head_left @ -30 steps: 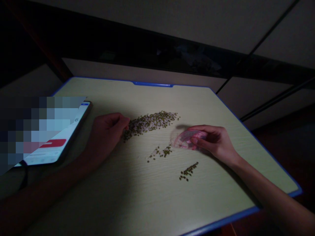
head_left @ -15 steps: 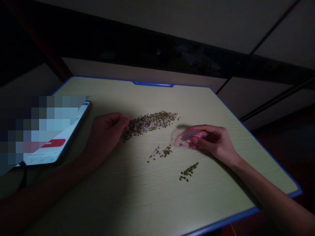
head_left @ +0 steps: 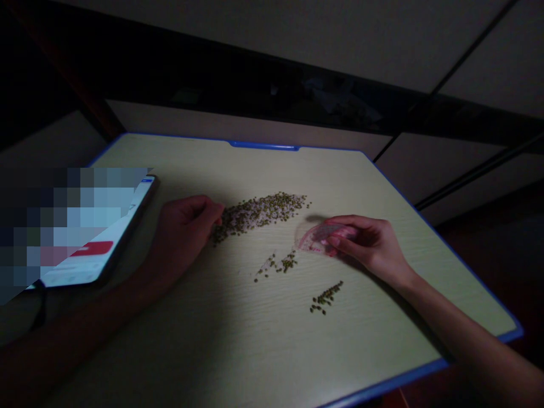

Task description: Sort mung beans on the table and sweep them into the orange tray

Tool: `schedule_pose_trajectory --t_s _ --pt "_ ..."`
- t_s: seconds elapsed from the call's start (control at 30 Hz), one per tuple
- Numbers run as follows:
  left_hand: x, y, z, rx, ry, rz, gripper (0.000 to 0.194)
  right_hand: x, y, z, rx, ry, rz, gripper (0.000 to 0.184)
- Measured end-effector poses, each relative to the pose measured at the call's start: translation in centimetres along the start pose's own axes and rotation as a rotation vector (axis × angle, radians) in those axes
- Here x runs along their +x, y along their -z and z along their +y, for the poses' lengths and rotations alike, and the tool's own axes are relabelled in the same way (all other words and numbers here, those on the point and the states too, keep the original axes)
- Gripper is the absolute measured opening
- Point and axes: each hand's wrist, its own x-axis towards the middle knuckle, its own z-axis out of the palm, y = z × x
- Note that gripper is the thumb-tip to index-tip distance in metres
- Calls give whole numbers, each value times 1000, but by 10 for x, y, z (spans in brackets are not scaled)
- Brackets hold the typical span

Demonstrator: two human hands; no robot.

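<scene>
My right hand [head_left: 372, 243] pinches a clear protractor with pink markings [head_left: 312, 238], its curved edge towards the left, low over the table. My left hand [head_left: 187, 224] is closed at the near left end of a long pile of green beans mixed with white grains, like mung beans and rice [head_left: 263, 212]. The left fingertips press together, and I cannot make out what is between them. Left of the protractor lies a small scatter of beans and grains [head_left: 287, 262]. A separate short row of green beans [head_left: 326, 296] lies nearer to me, below my right hand.
A lit tablet [head_left: 106, 249], partly pixelated, stands at the left of the table with a dark cable [head_left: 40, 309] beside it. The pale wood-grain table [head_left: 263, 345] has a blue rim [head_left: 263, 145]. Pale cabinet panels [head_left: 297, 129] stand behind it.
The protractor tilts slightly in my right hand, its markings shifting a little. My left hand, the pile and the smaller bean groups stay in place.
</scene>
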Motion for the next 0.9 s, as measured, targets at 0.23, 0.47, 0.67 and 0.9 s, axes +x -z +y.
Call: schedule_pose_trajectory --t_s 0.23,0.47,0.67,0.9 --pt "0 0 -2 3 -32 0 28 7 -5 -2 3 -23 66 22" --pt "2 -1 -3 6 -49 -3 28 9 -3 5 -2 -20 -25 26" --pt "1 -1 -1 -13 -15 0 28 9 -2 6 -21 25 -84 28" --pt "-1 1 1 -15 -2 -6 28 8 -2 3 -28 21 -85 26"
